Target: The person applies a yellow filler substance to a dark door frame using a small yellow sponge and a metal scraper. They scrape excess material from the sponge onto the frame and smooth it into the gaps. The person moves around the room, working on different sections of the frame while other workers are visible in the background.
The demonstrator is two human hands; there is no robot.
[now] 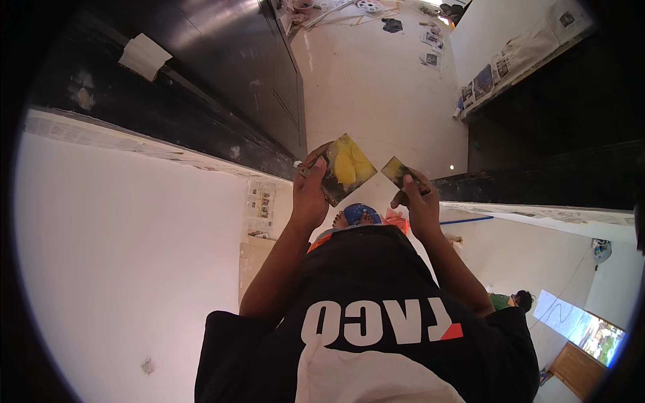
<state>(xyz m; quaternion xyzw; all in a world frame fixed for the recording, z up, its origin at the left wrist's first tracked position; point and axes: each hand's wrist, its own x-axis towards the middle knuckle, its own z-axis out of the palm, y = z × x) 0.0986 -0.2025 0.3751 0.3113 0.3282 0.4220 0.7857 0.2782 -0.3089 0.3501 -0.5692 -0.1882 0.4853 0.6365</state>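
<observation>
My left hand (pixel 311 194) grips a square, stained plate (pixel 367 170) that carries a smooth mound of yellow paste, perhaps putty (pixel 345 169). A smaller flat blade, which looks like a putty knife (pixel 394 166), is in my right hand (pixel 423 199), with the thumb on its face and yellow smears on it. The plate and the blade are a short gap apart, level with each other in front of my body. Beneath them my bare feet stand on a blue, paint-spotted round surface (pixel 359 209). The underside of the plate is hidden.
Dark door frame members (pixel 201 123) run along the left, beside a dark panelled door (pixel 242 60). Newspaper (pixel 484 83) edges the dark opening at right. A red cloth or bag (pixel 397 220) lies by the blue surface. Another person (pixel 506 300) is at the lower right.
</observation>
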